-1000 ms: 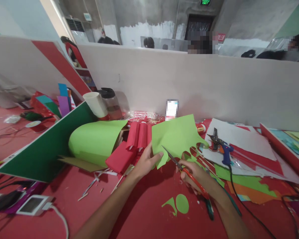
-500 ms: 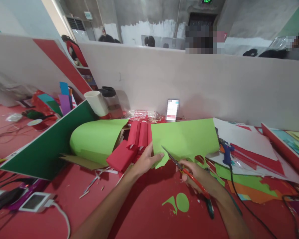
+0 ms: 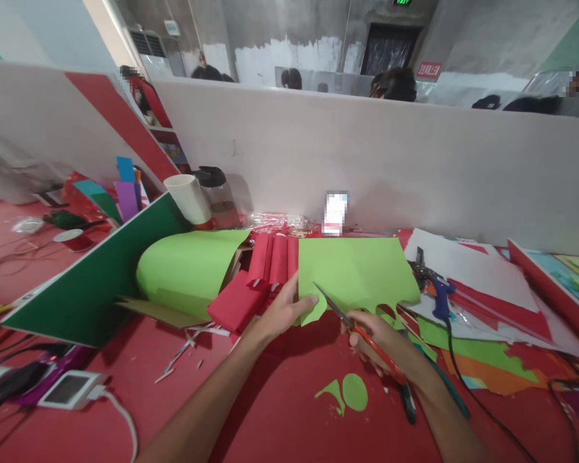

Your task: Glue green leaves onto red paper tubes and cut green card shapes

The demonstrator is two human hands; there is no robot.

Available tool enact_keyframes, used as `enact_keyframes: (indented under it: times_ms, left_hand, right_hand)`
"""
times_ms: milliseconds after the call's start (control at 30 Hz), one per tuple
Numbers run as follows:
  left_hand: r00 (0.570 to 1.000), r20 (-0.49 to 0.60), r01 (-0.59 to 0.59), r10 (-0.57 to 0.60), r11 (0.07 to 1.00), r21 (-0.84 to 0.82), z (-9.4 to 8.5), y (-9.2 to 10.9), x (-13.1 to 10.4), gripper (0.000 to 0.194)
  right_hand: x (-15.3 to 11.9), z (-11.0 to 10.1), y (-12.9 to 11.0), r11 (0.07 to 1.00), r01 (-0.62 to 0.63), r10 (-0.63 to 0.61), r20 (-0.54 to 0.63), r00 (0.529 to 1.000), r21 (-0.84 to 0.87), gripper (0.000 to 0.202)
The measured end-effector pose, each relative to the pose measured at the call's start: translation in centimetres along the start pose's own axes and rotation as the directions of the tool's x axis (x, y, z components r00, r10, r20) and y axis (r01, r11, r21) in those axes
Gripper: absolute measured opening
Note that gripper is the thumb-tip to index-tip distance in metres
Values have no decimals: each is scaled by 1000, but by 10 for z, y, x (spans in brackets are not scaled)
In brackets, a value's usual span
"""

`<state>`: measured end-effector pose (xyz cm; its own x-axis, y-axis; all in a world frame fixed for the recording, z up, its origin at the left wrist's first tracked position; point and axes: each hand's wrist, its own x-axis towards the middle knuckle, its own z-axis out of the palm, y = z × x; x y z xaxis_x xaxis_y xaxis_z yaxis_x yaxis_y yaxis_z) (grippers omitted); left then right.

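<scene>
One round, light-green paper disc [image 3: 355, 392] lies cut on the red bench [image 3: 270, 411]! Beyond it, the left hand [image 3: 286, 307] pinches the broad light-green paper sheet [image 3: 361, 270]; the right hand's [image 3: 373, 337] fingers wrap red-handled metal scissors [image 3: 378, 353], apparently mid-cut, plenty uncut.

We lose the left hand [image 3: 288, 308] partly behind the green sheet [image 3: 361, 270], and cannot read the blurred phone [image 3: 335, 213].

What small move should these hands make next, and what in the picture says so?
Perhaps turn the green sheet slightly with the left hand, to feed the curve to the scissors. That hand pinches the sheet's lower-left corner, where a curved edge shows, and the right hand holds the scissors with their blades beside it. A green disc on the table hints at curved cutting.
</scene>
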<state>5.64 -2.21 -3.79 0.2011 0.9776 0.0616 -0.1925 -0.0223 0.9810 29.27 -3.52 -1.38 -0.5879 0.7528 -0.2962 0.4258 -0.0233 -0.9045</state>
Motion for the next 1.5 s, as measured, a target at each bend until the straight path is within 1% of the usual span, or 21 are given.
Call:
enact_keyframes:
  times_ms: [167, 333, 433, 500, 567, 667, 800, 933, 1000, 1133, 1333, 1500]
  left_hand:
    - [1000, -16, 11, -10, 1000, 6, 0, 1, 0, 60]
    - [997, -65, -34, 34, 999, 4, 6, 6, 0, 60]
    - [993, -107, -56, 58, 998, 26, 8, 3, 1, 57]
    - [986, -159, -43, 52, 997, 56, 8, -2, 2, 52]
    - [982, -183, -34, 48, 997, 76, 8, -5, 3, 47]
    - [985, -158, -56, 67, 996, 73, 9, -5, 3, 46]
    - [989, -134, -56, 65, 996, 70, 10, 0, 2, 50]
    - [995, -77, -53, 60, 994, 100, 7, -1, 1, 53]
    - [995, -78, -52, 61, 992, 117, 6, -2, 1, 54]
    - [995, -75, -57, 66, 991, 118, 5, -2, 2, 55]
    - [997, -52, -45, 51, 995, 93, 6, 0, 1, 52]
    - [997, -68, -42, 47, 996, 76, 7, 0, 2, 50]
  right_hand:
    - [3, 1, 8, 1000, 1, -1, -13, 1000, -3, 33]
    - [13, 3, 23, 994, -83, 83, -2, 997, 68, 33]
    - [18, 6, 30, 994, -63, 67, -40, 997, 92, 35]
    - [19, 8, 31, 993, -44, 52, -67, 996, 106, 37]
    - [20, 9, 31, 992, -45, 54, -78, 995, 121, 37]
    - [19, 9, 30, 994, -44, 53, -83, 995, 104, 38]
    - [14, 11, 24, 999, 5, 0, -101, 995, 52, 35]
    - [7, 14, 12, 997, -10, 17, -97, 995, 72, 31]
    - [4, 14, 4, 997, -11, 19, -93, 996, 82, 29]
    - [0, 12, -6, 999, 10, -6, -92, 996, 36, 27]
    - [2, 10, -1, 999, -28, 32, -106, 994, 35, 32]
    - [4, 8, 3, 999, -2, 7, -101, 995, 45, 30]
